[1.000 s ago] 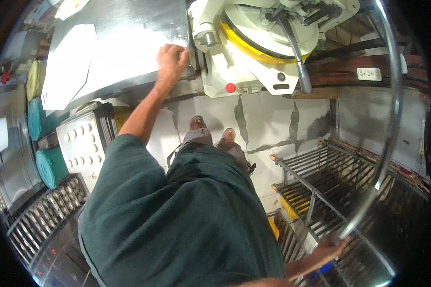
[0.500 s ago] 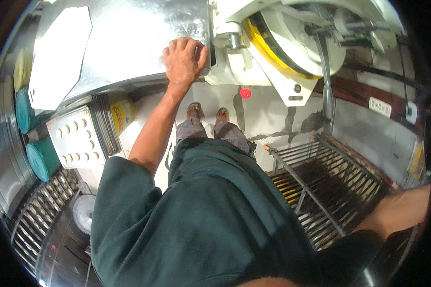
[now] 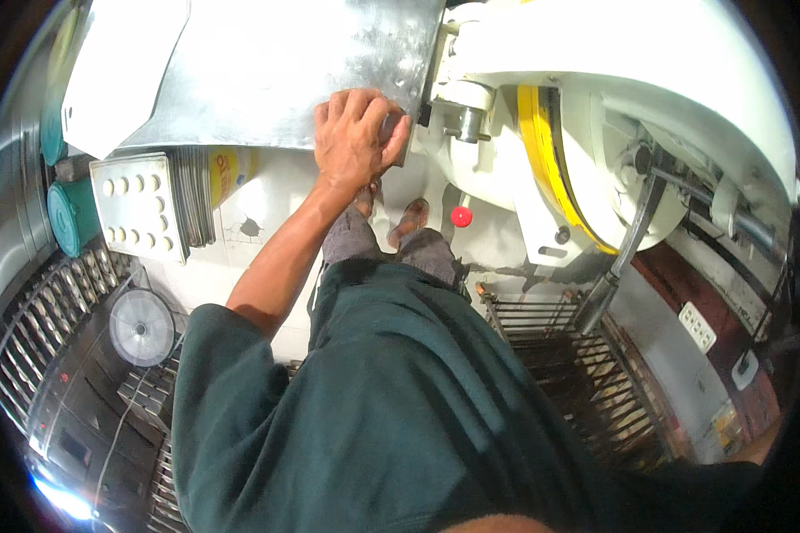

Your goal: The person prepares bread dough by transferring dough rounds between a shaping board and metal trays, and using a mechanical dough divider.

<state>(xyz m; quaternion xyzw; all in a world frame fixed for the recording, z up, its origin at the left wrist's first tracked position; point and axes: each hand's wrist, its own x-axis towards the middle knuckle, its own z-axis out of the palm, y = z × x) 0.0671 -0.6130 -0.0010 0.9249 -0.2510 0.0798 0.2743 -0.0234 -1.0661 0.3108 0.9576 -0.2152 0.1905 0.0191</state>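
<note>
My left hand (image 3: pixel 357 138) rests on the near right corner of a shiny metal table (image 3: pixel 267 98). Its fingers are bent and closed, knuckles up, and the palm side is hidden, so what lies under them, if anything, does not show. Just right of the table stands a big white machine (image 3: pixel 480 169) with a yellow band (image 3: pixel 535 133), a metal lever (image 3: pixel 627 240) and a red ball knob (image 3: pixel 460 217) low at its front. My right hand is out of view; only a bit of the right forearm (image 3: pixel 760 447) shows at the right rim.
A white board (image 3: pixel 120 75) lies on the table's left part. Beneath its edge are upright stacked trays, the front one a panel with round pale knobs (image 3: pixel 138 209), and a green bin (image 3: pixel 67 218). A barred metal rack (image 3: pixel 587 373) stands at my right, a round grey disc (image 3: pixel 142 327) at my left.
The view has turned, so the machine shows larger and further left-to-right. My left hand stays at the table corner, still closed. My right forearm has dropped mostly out of view.
</note>
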